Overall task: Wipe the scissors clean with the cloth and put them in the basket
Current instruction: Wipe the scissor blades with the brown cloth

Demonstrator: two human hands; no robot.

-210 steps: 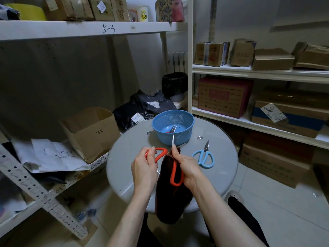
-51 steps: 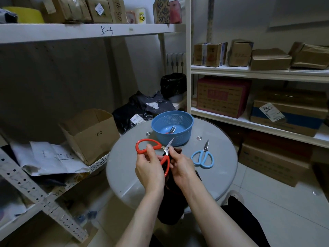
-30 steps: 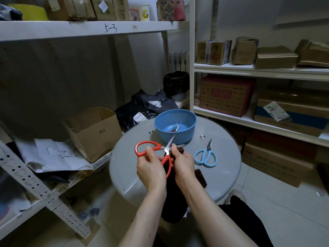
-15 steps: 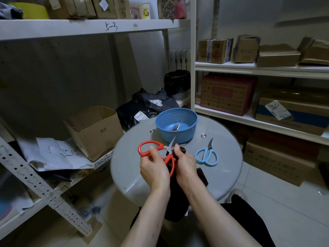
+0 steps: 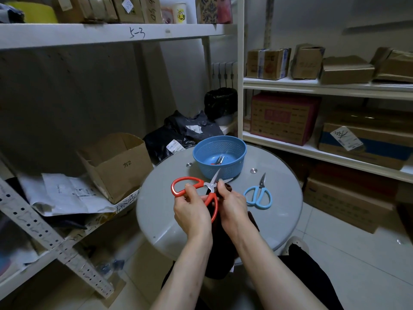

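Metal shelving loaded with cartons filled the left wall, and a second rack ran along the right. Between them stood the round grey counter, with an open cardboard box on the low shelf just beside it. A dark cloth hung over the counter's near edge, between the person's forearms. The blue basket sat at the far side of the counter. The left hand gripped the red scissors by the handles, with the thumb on the upper loop. The right hand pinched a bunched fold of the cloth against one blade. The blades were spread apart, raised above the counter just in front of the basket (not inside it). A pair of blue scissors lay closed on the counter to the right, tips pointing away. Another small pair rested in the basket's bottom.
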